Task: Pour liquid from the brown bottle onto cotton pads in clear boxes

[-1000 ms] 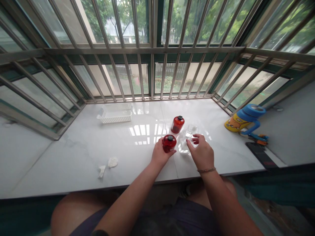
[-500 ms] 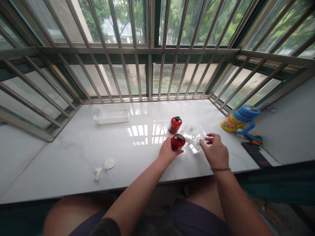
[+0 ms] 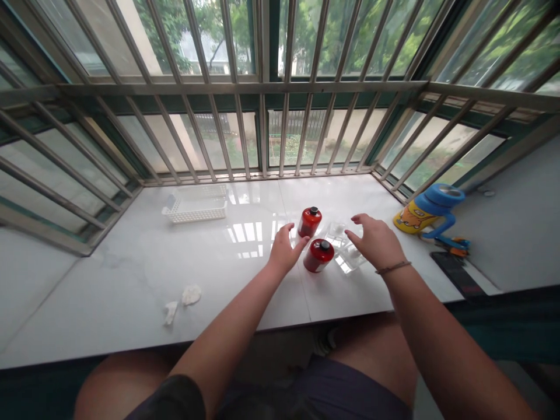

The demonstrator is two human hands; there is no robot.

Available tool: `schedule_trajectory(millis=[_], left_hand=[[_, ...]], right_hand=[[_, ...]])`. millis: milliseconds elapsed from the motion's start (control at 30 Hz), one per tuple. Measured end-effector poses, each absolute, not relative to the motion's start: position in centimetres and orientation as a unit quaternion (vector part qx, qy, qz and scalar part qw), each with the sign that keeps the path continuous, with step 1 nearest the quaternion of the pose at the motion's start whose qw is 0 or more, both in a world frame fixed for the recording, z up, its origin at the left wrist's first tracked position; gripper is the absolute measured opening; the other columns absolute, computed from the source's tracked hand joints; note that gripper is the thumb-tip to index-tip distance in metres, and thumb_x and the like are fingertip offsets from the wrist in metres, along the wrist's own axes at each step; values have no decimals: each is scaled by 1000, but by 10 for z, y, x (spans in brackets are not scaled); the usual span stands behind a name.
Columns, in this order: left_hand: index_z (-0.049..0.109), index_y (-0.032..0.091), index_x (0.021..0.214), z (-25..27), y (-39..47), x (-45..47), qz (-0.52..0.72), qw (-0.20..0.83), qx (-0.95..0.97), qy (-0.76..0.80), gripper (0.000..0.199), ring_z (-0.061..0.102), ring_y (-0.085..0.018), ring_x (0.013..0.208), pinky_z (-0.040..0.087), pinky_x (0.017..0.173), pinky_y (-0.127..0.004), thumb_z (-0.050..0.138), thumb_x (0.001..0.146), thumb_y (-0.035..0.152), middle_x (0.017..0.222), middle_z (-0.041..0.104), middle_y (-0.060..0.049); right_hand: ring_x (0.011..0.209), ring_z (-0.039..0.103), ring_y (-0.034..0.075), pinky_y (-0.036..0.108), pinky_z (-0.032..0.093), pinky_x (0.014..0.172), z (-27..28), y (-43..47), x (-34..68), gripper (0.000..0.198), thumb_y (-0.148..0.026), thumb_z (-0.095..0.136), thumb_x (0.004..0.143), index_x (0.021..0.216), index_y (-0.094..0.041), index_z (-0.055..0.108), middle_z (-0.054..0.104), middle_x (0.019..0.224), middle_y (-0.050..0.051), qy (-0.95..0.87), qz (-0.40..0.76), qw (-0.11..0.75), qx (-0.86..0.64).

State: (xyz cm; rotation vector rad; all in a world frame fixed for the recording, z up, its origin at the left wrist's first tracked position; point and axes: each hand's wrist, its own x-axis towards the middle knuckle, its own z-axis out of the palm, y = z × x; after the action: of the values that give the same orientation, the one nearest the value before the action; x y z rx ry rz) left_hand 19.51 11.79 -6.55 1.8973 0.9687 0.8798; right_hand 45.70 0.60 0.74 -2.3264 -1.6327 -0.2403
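Two red bottles with black caps stand upright on the white marbled surface. The nearer red bottle (image 3: 318,258) is right of my left hand (image 3: 284,249), which is open with thumb and fingers apart. The farther red bottle (image 3: 310,223) stands just beyond that hand's fingertips; I cannot tell if they touch. My right hand (image 3: 375,238), also open, hovers over clear plastic pieces. One clear piece (image 3: 336,231) lies beside the farther bottle, and a nearer clear piece (image 3: 350,260) is partly hidden under the right hand.
A white perforated basket (image 3: 196,214) sits at the back left. Two crumpled white tissues (image 3: 191,295) lie at the front left. On the right are a blue and yellow bottle with a handle (image 3: 422,213) and a black phone-like slab (image 3: 457,274). Metal bars (image 3: 245,87) enclose the surface.
My left hand has let go of the nearer red bottle and moved left and away from me. My right hand has lifted off the clear piece and spread its fingers.
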Motion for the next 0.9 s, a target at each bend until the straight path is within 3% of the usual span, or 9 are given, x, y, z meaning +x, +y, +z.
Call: schedule_trajectory(millis=[133, 300, 467, 600, 900], left_hand=[[49, 21, 153, -45, 152, 223, 339, 397, 761, 386, 81, 52, -37, 150, 44, 124, -54, 86, 86, 49, 159, 56, -18], [49, 18, 154, -39, 174, 259, 317, 397, 776, 374, 101, 50, -40, 152, 40, 126, -53, 99, 70, 44, 161, 55, -21], [56, 21, 146, -41, 178, 276, 304, 407, 777, 372, 86, 64, -36, 136, 49, 116, -49, 98, 72, 33, 146, 67, -17], [59, 22, 142, -30, 184, 257, 320, 407, 765, 382, 79, 67, -32, 129, 50, 112, -44, 97, 74, 34, 140, 70, -16], [60, 25, 141, -1, 196, 107, 362, 364, 720, 467, 74, 70, -30, 121, 52, 108, -45, 94, 76, 39, 136, 72, -12]], right_hand=[[102, 72, 32, 40, 51, 82, 8, 40, 461, 36, -33, 77, 89, 123, -23, 69, 80, 111, 11, -584, -47, 84, -806], [98, 73, 30, 38, 49, 80, 5, 58, 461, 21, -23, 69, 95, 116, -21, 72, 81, 111, 13, -599, -26, 39, -799], [100, 73, 30, 36, 48, 79, 3, 61, 461, 25, -24, 70, 96, 122, -20, 69, 81, 110, 13, -595, -14, 28, -803], [102, 73, 29, 34, 46, 78, 5, 65, 460, 27, -24, 71, 97, 124, -22, 66, 82, 108, 11, -590, -12, 41, -806], [100, 73, 28, 34, 45, 75, 57, 86, 429, 29, -21, 70, 95, 123, -23, 62, 81, 116, 9, -602, -44, 133, -786]])
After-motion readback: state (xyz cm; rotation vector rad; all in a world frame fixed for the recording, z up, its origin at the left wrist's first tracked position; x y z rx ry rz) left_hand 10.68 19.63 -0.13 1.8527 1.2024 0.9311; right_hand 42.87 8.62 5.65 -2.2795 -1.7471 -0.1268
